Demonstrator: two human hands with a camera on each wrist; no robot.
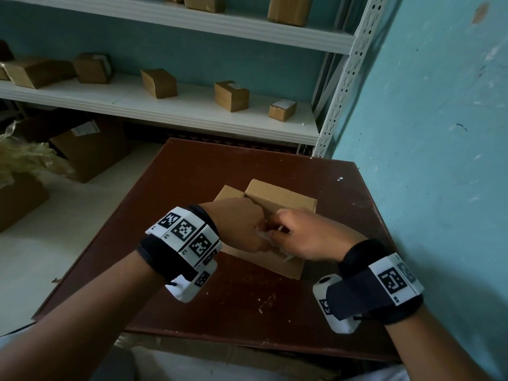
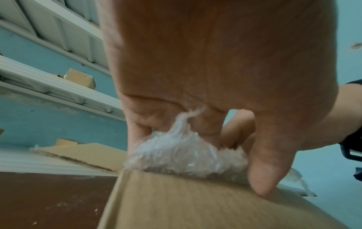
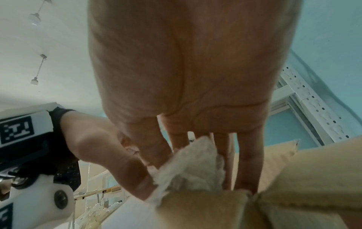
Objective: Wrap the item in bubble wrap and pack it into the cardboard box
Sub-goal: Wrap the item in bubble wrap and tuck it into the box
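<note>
An open cardboard box sits in the middle of a dark brown table. Both hands hover over its opening with a small bundle in bubble wrap between them. My left hand grips the bubble-wrap bundle with curled fingers, its thumb down on a box flap. My right hand has its fingers straight down against the far side of the bubble-wrap bundle, reaching into the box. The item inside the wrap is hidden.
White metal shelves behind the table carry several small closed cardboard boxes. Larger boxes and a heap of packing material lie on the floor at the left. A teal wall borders the table's right side.
</note>
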